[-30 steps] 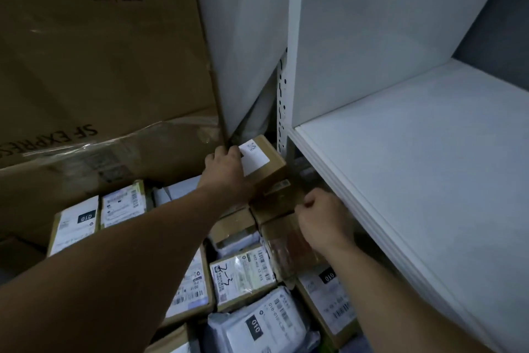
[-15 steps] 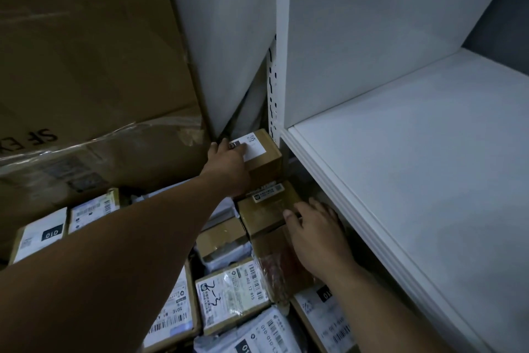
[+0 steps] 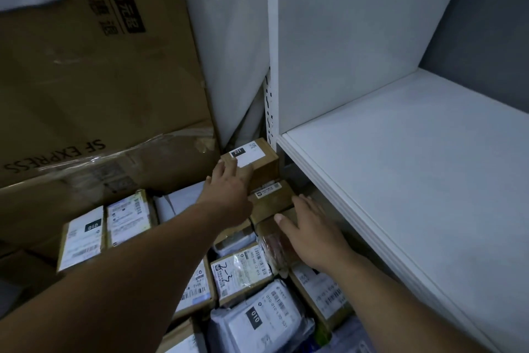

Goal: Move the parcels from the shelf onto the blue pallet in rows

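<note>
A small brown parcel with a white label marked 231 stands at the far end of the rows, against the shelf post. My left hand lies flat on its near edge, fingers spread, gripping nothing. Just in front lies a second brown parcel with a narrow label. My right hand rests open beside it, over a parcel wrapped in clear tape. Several labelled boxes and grey mailer bags fill the rows below. The pallet under them is hidden.
A white shelf board juts out on the right, above the parcels' right edge, with its perforated post. A large SF Express carton leans at the left and back. A white wrapped panel stands between carton and shelf.
My left hand has let go of the 231 parcel, now set down at the row's end, and slid back. My right hand opened and spread flat over the nearer parcels.
</note>
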